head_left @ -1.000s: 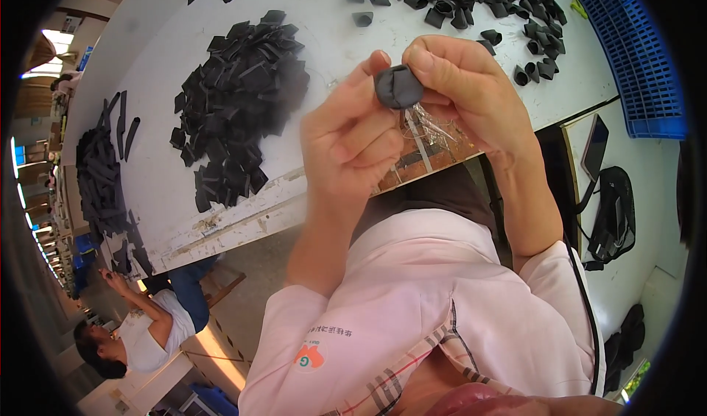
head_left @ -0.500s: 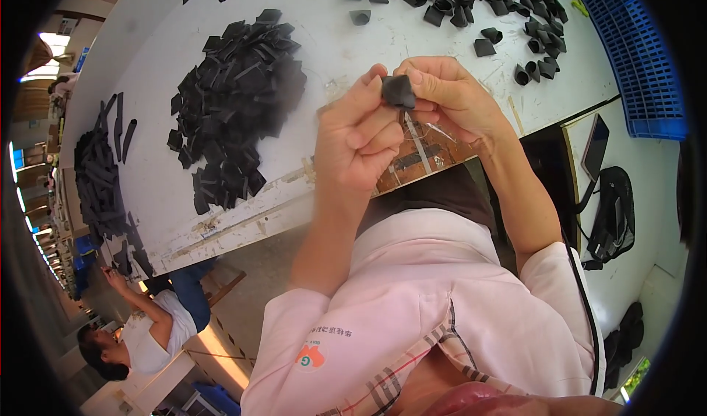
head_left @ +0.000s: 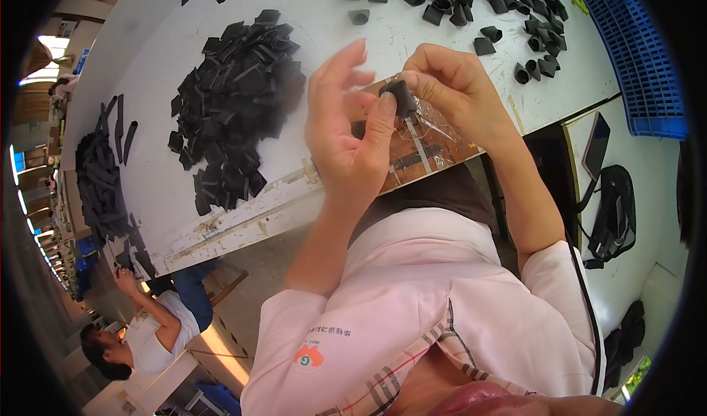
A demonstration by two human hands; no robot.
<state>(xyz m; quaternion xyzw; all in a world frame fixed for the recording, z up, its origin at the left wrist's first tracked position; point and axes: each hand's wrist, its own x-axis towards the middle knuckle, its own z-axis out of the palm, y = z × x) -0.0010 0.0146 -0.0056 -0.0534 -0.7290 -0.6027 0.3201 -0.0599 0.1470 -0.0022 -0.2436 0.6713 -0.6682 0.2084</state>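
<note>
Between my hands is a small black piece of soft, sheet-like material [head_left: 401, 99], which looks bent over on itself. My right hand [head_left: 456, 92] pinches its upper right side between thumb and fingers. The fingers of my left hand [head_left: 342, 114] are spread and lifted, while its thumb rests against the piece's left edge. Under the hands lies a worn brown board [head_left: 431, 151] with silvery strips and scraps on it. Left of my hands is a large heap of flat black pieces [head_left: 236, 99]. Many rolled black loops [head_left: 449, 0] lie at the far right.
A blue plastic basket [head_left: 633, 62] stands at the right edge of the white table [head_left: 324, 11]. Long black strips [head_left: 99, 180] are piled at far left. To the right, a phone [head_left: 596, 147] and a black mesh pouch [head_left: 613, 213] lie on another surface. A co-worker [head_left: 151, 328] sits at lower left.
My left hand has let its fingers come off the black piece and spread, dropping slightly to the left. My right hand still pinches the piece, which has tilted.
</note>
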